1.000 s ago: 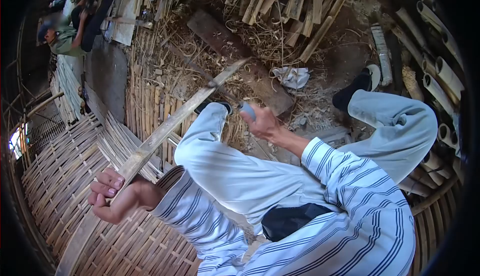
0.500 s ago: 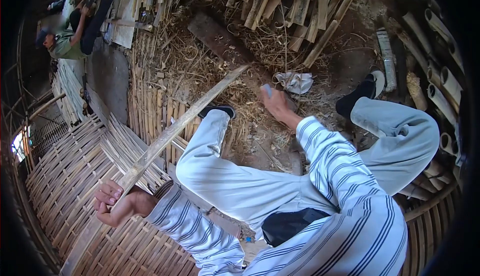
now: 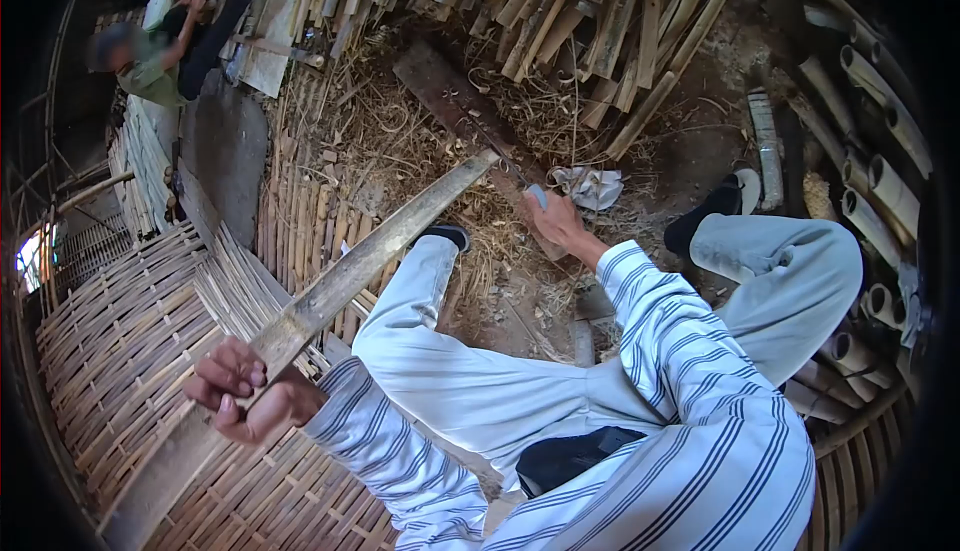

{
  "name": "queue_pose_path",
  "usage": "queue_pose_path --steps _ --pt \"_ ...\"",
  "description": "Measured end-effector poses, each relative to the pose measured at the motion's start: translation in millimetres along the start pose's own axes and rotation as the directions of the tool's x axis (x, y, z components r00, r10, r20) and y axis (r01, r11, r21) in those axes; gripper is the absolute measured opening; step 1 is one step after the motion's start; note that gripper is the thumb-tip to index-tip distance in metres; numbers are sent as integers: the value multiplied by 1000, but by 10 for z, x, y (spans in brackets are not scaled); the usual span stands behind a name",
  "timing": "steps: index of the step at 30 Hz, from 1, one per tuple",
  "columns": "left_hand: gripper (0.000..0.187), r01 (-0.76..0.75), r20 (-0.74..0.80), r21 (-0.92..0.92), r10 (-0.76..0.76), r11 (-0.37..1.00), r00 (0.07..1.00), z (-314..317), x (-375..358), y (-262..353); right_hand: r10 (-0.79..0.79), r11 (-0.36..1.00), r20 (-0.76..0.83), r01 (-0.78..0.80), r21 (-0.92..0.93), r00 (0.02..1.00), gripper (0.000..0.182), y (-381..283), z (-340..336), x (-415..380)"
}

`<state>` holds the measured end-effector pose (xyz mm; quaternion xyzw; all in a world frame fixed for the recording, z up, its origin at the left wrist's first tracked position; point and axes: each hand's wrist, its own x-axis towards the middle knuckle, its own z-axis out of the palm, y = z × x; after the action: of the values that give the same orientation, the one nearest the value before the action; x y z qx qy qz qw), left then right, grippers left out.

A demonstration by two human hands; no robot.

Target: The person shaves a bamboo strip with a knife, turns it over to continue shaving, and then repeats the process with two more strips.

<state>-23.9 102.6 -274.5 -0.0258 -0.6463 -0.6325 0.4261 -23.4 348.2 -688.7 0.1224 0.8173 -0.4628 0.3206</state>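
My left hand (image 3: 250,391) is closed around a long bamboo strip (image 3: 365,259), which runs diagonally from the lower left up to the middle of the view. The strip's broad face is turned upward, and its far end lies over a dark wooden board (image 3: 440,81) on the floor. My right hand (image 3: 560,223) grips a knife by its pale blue-grey handle (image 3: 539,195). The thin blade points up and left, close to the strip's far end. Much of the handle is hidden inside my fingers.
Shavings (image 3: 395,141) cover the floor around the board. Split bamboo (image 3: 600,21) is piled ahead, bamboo poles (image 3: 885,196) at right. Crumpled white plastic (image 3: 590,188) lies near my right hand. Woven bamboo (image 3: 130,351) spreads at left. Another person (image 3: 155,73) sits at upper left.
The bamboo strip has turned so more of its broad face shows, and my left hand has turned with it. My right hand and knife sit slightly lower in view.
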Motion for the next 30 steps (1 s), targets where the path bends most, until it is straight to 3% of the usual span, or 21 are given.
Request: queue_pose_path --steps 1,2,3,5,6,9,10,13,14,17,18,21,25,30 --pt "19 25 83 -64 -20 998 996 -60 -12 32 -8 1000 37 7 21 999 64 -60 -130 -34" --pt "22 8 46 24 -9 1000 999 10 -19 54 -17 999 72 14 43 997 66 -107 -227 -56" --pt "18 51 195 -66 -37 997 980 -181 9 41 -6 999 62 4 35 998 65 -140 -292 -56" --pt "16 115 96 -116 -104 987 990 -176 4 83 17 1000 43 -18 22 999 65 -196 -383 -71" --pt "28 144 59 -170 -136 975 989 -162 -95 115 1 999 9 -1 43 1000 64 -223 -407 -69" --pt "37 236 -144 -70 -244 969 959 26 -285 371 -75 990 -95 86 109 993 64 -283 -377 -199" --pt "37 240 -116 -132 -255 962 960 -22 -339 418 -131 979 -143 151 138 981 64 -313 -329 -245" --pt "33 244 239 -250 -185 937 953 -459 -462 493 -271 928 -170 305 216 947 64 -669 -468 -671" --pt "33 252 193 -286 -202 925 960 -431 -534 558 -306 909 -152 336 247 940 63 -769 -489 -784" --pt "42 308 419 -305 -164 901 893 -220 -563 756 -393 877 -117 410 251 912 58 -849 -345 -1019" --pt "50 263 330 -281 -165 923 930 -89 -605 779 -413 870 -97 424 252 906 56 -844 -265 -1099" --pt "50 327 341 -264 -229 908 912 -176 -500 655 -479 835 -111 490 248 871 54 -800 -136 -1314" --pt "49 287 406 -255 -167 923 898 -142 -401 524 -557 745 -177 583 324 811 46 -765 -30 -1374" --pt "45 255 445 -283 -108 924 889 48 -325 465 -642 692 -232 683 236 731 40 -665 -70 -1122"
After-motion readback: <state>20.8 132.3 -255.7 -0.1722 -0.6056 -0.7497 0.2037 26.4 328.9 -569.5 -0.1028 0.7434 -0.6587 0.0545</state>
